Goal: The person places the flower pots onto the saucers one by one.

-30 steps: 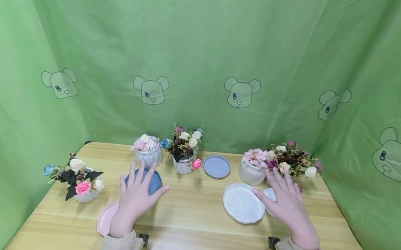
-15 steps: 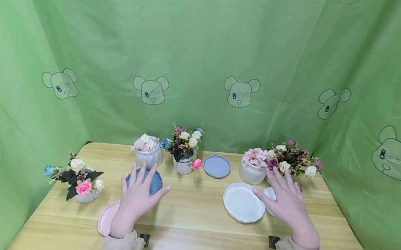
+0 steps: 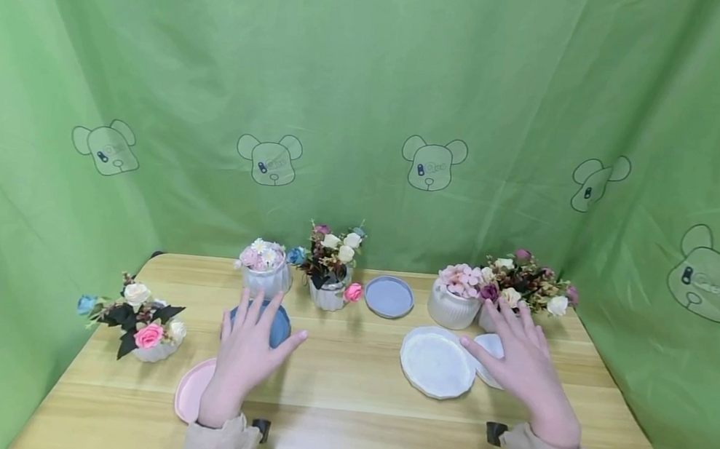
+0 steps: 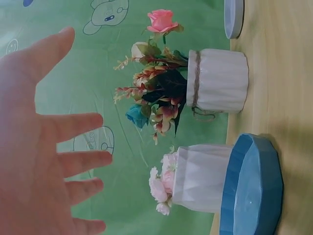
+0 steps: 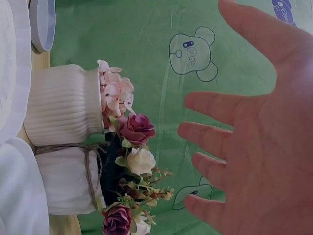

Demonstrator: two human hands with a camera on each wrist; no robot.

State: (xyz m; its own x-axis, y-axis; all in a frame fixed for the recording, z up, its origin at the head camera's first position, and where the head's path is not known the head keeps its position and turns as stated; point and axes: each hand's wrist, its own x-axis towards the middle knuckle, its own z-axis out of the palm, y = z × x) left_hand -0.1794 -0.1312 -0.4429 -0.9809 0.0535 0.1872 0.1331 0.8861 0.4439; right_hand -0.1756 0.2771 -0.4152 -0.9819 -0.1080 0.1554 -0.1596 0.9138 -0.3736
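Note:
My left hand (image 3: 245,355) is held over the table with its fingers straight and spread, gripping nothing. In the head view it overlaps a dark blue plate (image 3: 281,327) and the edge of a pink plate (image 3: 191,391). The left wrist view has that hand apart from the blue plate (image 4: 254,191) and two flower pots. My right hand (image 3: 525,373), also spread and holding nothing, is beside a large white plate (image 3: 438,363) and partly hides a smaller white plate (image 3: 492,346). Ahead of it stand a ribbed pot (image 5: 63,105) of pink flowers and a twine-tied pot (image 5: 66,181) of roses.
At the table's back are a white pot (image 3: 267,282) of pale flowers, a rose pot (image 3: 328,296) and a grey-blue plate (image 3: 389,297). Another rose pot (image 3: 154,353) stands at the left. Green curtains (image 3: 363,71) surround the wooden table (image 3: 338,434).
My right hand has shifted slightly to the right, uncovering more of the small white plate. The left hand has barely moved, and the plates and pots stay where they were.

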